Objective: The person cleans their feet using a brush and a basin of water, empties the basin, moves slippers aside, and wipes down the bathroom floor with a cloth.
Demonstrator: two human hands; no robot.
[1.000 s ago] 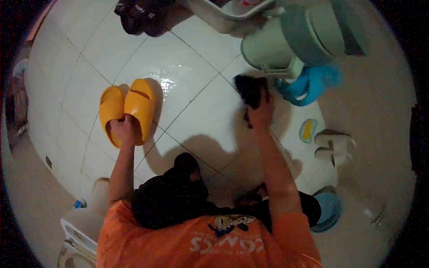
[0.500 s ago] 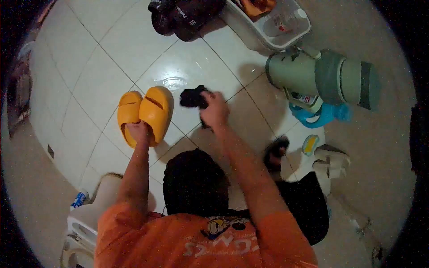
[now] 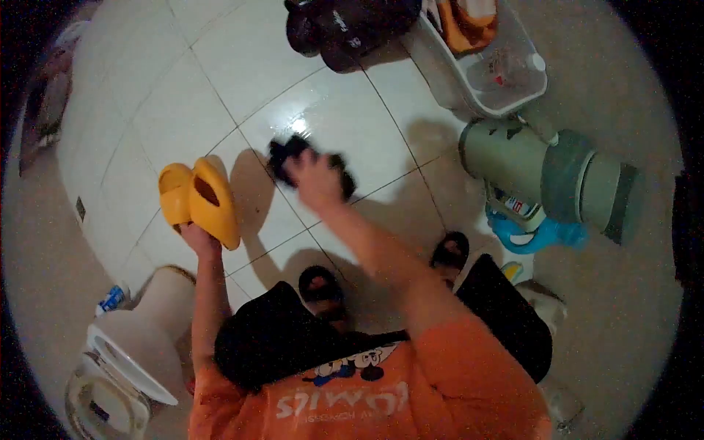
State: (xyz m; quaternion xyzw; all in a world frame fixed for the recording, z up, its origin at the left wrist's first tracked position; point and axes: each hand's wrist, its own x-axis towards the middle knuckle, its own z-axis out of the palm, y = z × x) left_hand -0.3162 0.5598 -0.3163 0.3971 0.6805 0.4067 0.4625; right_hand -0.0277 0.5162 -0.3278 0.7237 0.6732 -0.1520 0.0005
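My left hand (image 3: 202, 238) grips a pair of yellow slide slippers (image 3: 213, 192) by their near ends, the two held side by side. They look lifted and tilted over the tiles, with a shadow to their right. Ahead of me and to the right of the slippers, my right hand (image 3: 319, 180) is on a crumpled black cloth (image 3: 284, 156), its fingers blurred by motion. I cannot tell whether the cloth touches the floor or hangs just above it.
White tiles (image 3: 271, 95) shine wet ahead. Black shoes (image 3: 345, 33) and a clear plastic bin (image 3: 491, 106) stand at the far side. A grey-green cylindrical container (image 3: 506, 150) and a blue jug (image 3: 532, 235) are right; a toilet (image 3: 136, 352) is left. My sandalled feet (image 3: 320, 284) stand below.
The slippers have moved left and toward me, tilting in my left hand. My right hand has gone left with the black cloth. My view has shifted and my left foot now shows.
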